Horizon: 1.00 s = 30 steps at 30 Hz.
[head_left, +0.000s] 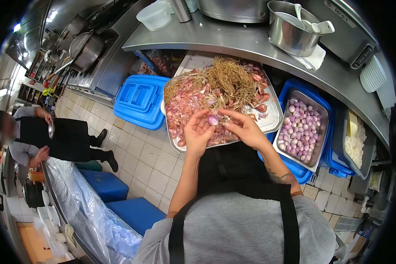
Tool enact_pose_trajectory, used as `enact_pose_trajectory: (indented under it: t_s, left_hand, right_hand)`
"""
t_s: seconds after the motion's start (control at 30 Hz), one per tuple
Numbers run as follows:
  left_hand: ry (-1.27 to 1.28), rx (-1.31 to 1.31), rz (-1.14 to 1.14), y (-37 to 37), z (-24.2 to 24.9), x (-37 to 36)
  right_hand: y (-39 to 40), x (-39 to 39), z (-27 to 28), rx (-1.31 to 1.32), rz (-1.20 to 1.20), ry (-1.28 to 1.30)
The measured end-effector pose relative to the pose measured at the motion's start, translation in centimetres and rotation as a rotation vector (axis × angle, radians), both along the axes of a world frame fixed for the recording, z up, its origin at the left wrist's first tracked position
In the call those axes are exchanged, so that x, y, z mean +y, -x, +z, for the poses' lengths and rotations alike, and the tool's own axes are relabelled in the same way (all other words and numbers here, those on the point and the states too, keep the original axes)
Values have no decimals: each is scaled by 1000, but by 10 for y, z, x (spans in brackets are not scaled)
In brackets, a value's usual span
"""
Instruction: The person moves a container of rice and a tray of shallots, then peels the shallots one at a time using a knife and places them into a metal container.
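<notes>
A peeled purple shallot (213,120) is held between the thumb and fingers of my left hand (198,130). Close beside it on the right, my right hand (246,127) has its thumb and index finger pinched together near the shallot; whatever may be between them is too small to tell. Both hands are above a metal tray (179,148) heaped with reddish shallot skins (187,99) and a tangle of dry brown roots (233,79). Unpeeled shallots (262,107) lie at the tray's right side. Farther right, peeled shallots (300,127) fill a deep metal pan (313,167).
A blue lid (139,102) is left of the tray. Behind runs a steel counter (233,42) with a metal pot (293,37). A bin (366,169) with pale pieces stands far right. At left, a person in a black apron (35,136) holds a metal bowl.
</notes>
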State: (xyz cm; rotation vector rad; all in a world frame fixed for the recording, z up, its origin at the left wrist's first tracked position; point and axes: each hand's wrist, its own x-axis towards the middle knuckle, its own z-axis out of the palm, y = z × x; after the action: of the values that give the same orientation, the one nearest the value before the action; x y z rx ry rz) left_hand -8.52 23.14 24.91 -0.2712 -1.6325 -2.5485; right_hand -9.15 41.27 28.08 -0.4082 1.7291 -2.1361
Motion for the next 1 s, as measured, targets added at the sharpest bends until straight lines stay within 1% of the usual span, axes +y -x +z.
enact_pose_trajectory:
  t_s: [0.1, 0.2, 0.3, 0.4, 0.5, 0.63, 0.77, 0.87, 0.97, 1.0]
  left_hand:
    - [11, -4, -12, -4, 2, 3]
    - [-19, -7, -19, -2, 3, 5]
    - [-99, -35, -34, 0, -4, 6]
    - [-154, -74, -21, 1, -6, 8]
    - [-216, -106, -16, 3, -9, 8]
    - [-244, -101, -52, 2, -14, 13]
    - [-326, -162, -90, 2, -17, 18]
    - [-292, -214, -88, 3, -14, 27]
    - [-258, -307, -9, 4, -15, 29]
    - [-261, -319, -22, 4, -16, 29]
  right_hand:
    - [1, 0, 7, 51, -31, -112]
    - [8, 2, -15, 9, -104, -15]
    - [8, 3, -19, 81, -217, -31]
    - [-2, 6, -10, -11, -104, -35]
    - [-8, 8, -12, -160, 11, 138]
    - [-9, 8, -14, -146, 35, 147]
    - [-3, 5, -30, -152, -52, 179]
    - [-2, 2, -37, -161, -118, 229]
    - [-1, 2, -44, -47, -226, 110]
    - [-2, 2, -47, -3, -266, 59]
